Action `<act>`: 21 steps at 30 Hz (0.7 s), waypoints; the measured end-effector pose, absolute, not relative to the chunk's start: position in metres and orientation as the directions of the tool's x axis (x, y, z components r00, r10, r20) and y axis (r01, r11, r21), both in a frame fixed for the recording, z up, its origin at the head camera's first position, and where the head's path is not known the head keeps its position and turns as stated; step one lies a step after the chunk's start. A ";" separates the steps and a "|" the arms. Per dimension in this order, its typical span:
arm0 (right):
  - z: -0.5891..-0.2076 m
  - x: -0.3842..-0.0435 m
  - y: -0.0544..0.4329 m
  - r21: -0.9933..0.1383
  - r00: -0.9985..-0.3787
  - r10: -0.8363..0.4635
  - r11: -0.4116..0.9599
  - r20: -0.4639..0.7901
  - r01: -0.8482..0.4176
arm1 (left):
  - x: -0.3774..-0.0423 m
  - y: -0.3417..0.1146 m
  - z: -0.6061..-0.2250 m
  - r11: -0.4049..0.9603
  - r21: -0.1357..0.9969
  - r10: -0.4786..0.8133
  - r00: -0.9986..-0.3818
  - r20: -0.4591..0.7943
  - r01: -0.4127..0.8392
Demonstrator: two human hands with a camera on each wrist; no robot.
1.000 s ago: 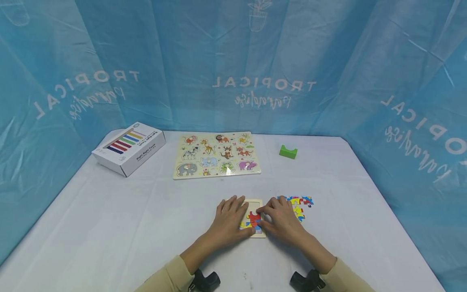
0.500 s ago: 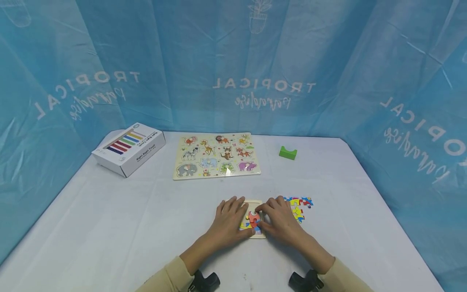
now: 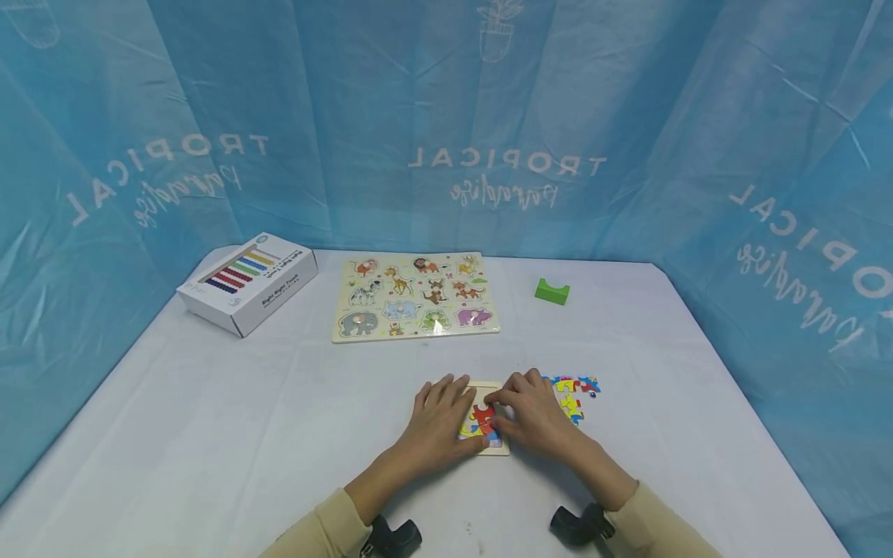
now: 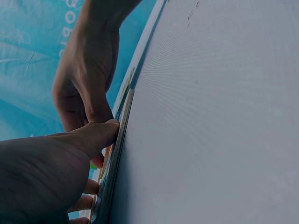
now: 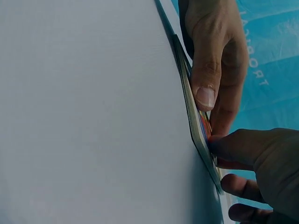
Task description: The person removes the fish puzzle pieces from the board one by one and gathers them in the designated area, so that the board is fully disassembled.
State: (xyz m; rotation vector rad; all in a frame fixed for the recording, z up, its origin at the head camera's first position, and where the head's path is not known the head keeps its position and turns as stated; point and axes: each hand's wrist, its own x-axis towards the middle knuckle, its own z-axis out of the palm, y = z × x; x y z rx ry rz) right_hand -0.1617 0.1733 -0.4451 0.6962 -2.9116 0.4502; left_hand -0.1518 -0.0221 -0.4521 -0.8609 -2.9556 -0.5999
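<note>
A small wooden puzzle tray [image 3: 497,452] lies near the front of the table, with colourful jigsaw pieces in its lower part. My left hand [image 3: 434,422] rests on its left side, fingers extended and thumb across the lower edge. From the right, my right hand [image 3: 540,418] pinches a red jigsaw piece [image 3: 481,416] between thumb and index finger, low over the tray. In the right wrist view the left thumb [image 5: 205,95] presses on the tray close to the right fingertips. Loose puzzle pieces [image 3: 572,407] lie just beyond the right hand, partly hidden by it.
An animal puzzle board [image 3: 416,298] lies farther back, left of centre. At the back left is a white box [image 3: 247,283] with coloured bars printed on it. A green notched block [image 3: 553,292] sits at the back right. Blue curtains [image 3: 446,116] enclose the table.
The right hand shifts slightly left over the tray. The red piece, tilted and paler half a second ago, now looks flatter among the others. The left hand stays put.
</note>
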 end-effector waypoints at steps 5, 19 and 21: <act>-0.445 -0.164 0.176 -0.291 -0.888 -0.429 0.839 0.167 -0.460 | -0.152 -0.022 -0.452 0.777 0.366 0.514 -0.852 0.104 0.513; -0.448 -0.164 0.182 -0.297 -0.883 -0.404 0.836 0.238 -0.462 | -0.152 -0.022 -0.452 0.776 0.369 0.512 -0.853 0.105 0.511; -0.447 -0.163 0.186 -0.301 -0.882 -0.394 0.835 0.260 -0.461 | -0.153 -0.022 -0.452 0.777 0.370 0.510 -0.854 0.104 0.509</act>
